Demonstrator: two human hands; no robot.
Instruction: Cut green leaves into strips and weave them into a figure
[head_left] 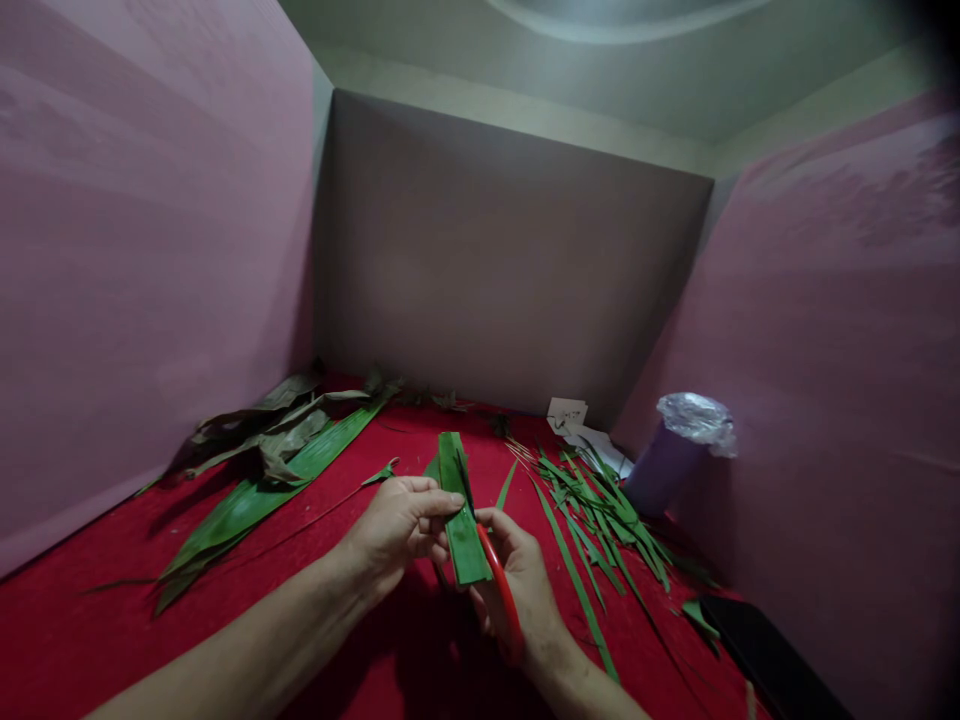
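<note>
My left hand (397, 530) pinches a broad green leaf strip (461, 535) between thumb and fingers, holding it upright over the red cloth. My right hand (521, 580) is closed round a pair of scissors with red handles (504, 590). The dark blades lie along the right edge of the strip, partly hidden behind it. Narrow cut strips of green leaf (600, 505) lie in a loose heap to the right of my hands. On the left rest a long whole green leaf (262, 500) and several dry, curled leaves (285, 425).
Red cloth (330, 650) covers the work surface. A purple container with a clear plastic-wrapped top (667, 465) stands at the right, near white papers (568, 413). A black flat object (765, 655) lies at the front right. Pink panels (150, 250) rise on both sides.
</note>
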